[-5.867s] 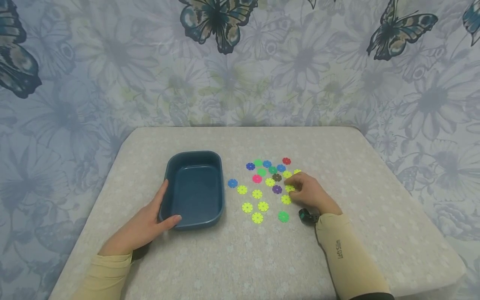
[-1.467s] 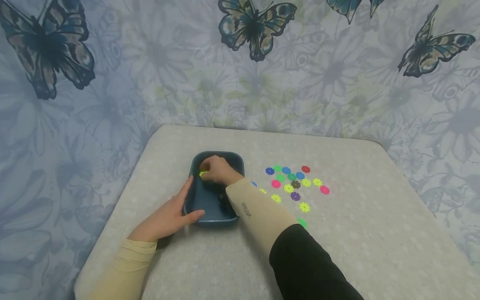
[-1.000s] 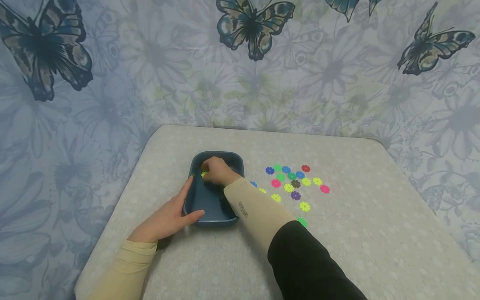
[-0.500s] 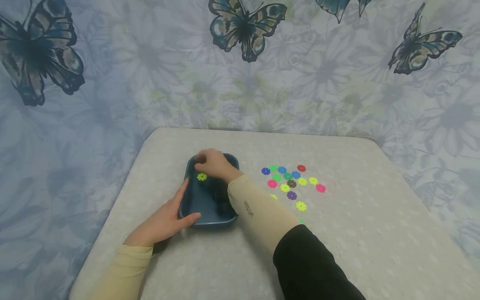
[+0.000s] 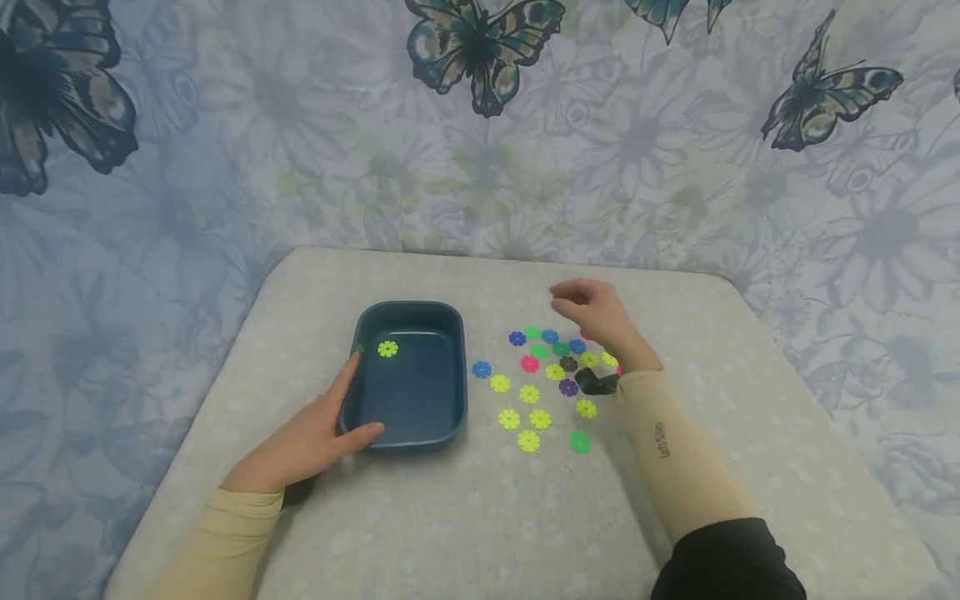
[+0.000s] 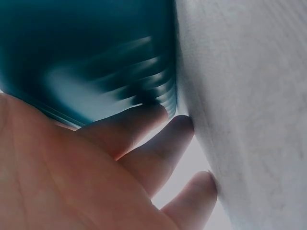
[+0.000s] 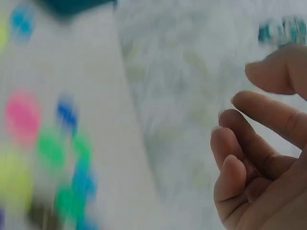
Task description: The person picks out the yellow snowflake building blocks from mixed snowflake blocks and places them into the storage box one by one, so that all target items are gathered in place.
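A dark blue rectangular tray (image 5: 408, 408) stands left of centre on the table. My left hand (image 5: 300, 446) holds it at the near left corner, thumb over the rim. In the left wrist view, the fingers (image 6: 158, 148) of that hand lie against the outer wall. One yellow notched plastic disc (image 5: 387, 349) lies inside the tray. My right hand (image 5: 600, 317) is above the far side of the loose discs, fingers loosely bent and holding nothing. The right wrist view shows a gap between thumb and index finger. Several yellow discs (image 5: 528, 441) lie nearest the front.
Blue, pink, brown and purple discs (image 5: 568, 387) lie scattered right of the tray, with a green disc (image 5: 580, 442) at the near side. The right wrist and its dark band (image 5: 597, 382) cover some. The cloth-covered table (image 5: 465, 525) meets a patterned wall (image 5: 480, 183) at the back.
The right hand took a yellow disc from the group, released it in the tray, then moved right, back over the discs. The left hand has stayed on the tray.
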A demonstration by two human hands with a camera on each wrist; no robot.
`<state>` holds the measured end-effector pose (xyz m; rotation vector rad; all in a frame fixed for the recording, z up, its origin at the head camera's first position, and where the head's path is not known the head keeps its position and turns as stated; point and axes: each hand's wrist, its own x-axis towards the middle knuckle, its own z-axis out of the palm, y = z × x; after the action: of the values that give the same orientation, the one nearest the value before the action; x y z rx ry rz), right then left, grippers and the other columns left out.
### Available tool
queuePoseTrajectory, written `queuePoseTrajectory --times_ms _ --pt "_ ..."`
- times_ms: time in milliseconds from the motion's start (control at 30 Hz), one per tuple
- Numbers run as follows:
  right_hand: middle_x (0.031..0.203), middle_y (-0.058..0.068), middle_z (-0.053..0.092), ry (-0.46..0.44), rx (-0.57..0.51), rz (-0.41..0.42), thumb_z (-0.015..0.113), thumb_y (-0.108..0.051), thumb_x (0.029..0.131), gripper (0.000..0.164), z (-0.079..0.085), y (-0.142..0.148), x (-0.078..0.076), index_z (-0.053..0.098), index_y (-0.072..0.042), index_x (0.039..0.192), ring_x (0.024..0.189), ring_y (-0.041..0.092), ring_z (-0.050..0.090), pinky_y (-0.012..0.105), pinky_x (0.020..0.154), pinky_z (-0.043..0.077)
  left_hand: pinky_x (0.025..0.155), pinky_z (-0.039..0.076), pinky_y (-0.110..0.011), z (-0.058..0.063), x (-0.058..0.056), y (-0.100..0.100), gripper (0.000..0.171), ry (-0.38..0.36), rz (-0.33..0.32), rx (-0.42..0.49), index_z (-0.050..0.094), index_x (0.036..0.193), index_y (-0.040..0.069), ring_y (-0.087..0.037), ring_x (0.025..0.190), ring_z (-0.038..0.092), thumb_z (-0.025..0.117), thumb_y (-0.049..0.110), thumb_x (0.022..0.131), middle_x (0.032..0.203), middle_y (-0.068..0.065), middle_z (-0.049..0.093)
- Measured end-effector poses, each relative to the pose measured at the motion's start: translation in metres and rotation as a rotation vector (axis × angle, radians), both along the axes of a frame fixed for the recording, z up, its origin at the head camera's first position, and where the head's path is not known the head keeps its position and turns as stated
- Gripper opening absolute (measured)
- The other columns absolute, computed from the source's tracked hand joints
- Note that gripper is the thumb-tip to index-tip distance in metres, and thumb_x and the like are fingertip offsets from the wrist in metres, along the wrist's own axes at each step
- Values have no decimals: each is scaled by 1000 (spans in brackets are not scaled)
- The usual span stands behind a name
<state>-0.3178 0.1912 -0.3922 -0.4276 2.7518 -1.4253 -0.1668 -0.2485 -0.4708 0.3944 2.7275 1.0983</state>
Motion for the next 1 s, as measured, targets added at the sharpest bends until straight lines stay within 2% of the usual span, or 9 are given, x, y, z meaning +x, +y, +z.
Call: queuePoseTrajectory --times_ms 167,333,467,633,767,1000 --pt "137 14 64 -89 48 -174 66 -30 101 41 -35 68 11 66 -7 134 128 34 58 54 108 47 117 28 -67 1 -1 0 108 9 -9 -4 -15 164 35 -43 156 19 64 61 95 174 -7 4" --pt "137 17 64 -149 20 -235 67 -27 100 40 -61 99 17 66 -4 134 129 35 57 53 111 45 116 28 -68 2 -1 1 108 5 -7 -2 -16 164 34 -44 156 19 65 58 96 174 -8 2" --pt "132 15 67 -149 7 -261 70 -28 98 38 -77 105 16 69 -8 131 124 32 58 51 108 46 116 29 -68 2 -1 3 107 7 -8 1 -16 164 34 -44 155 20 65 56 97 174 -8 2" --pt "129 15 67 -130 103 -255 73 -25 94 38 -89 103 17 71 -11 129 120 33 59 50 103 49 116 30 -68 0 0 5 107 -4 -10 10 -15 164 34 -45 155 21 65 56 97 174 -9 4" --pt "135 13 64 -103 161 -217 75 -25 93 41 -97 103 18 69 -13 132 120 33 58 52 104 46 115 30 -69 -1 0 5 107 -8 -5 16 -16 163 37 -45 155 21 65 56 97 173 -11 4" --pt "140 12 60 -75 210 -190 74 -24 95 41 -103 103 18 67 -12 133 123 33 57 55 106 46 116 30 -68 0 0 2 106 4 -8 17 -15 164 35 -44 155 20 66 55 97 174 -9 3"
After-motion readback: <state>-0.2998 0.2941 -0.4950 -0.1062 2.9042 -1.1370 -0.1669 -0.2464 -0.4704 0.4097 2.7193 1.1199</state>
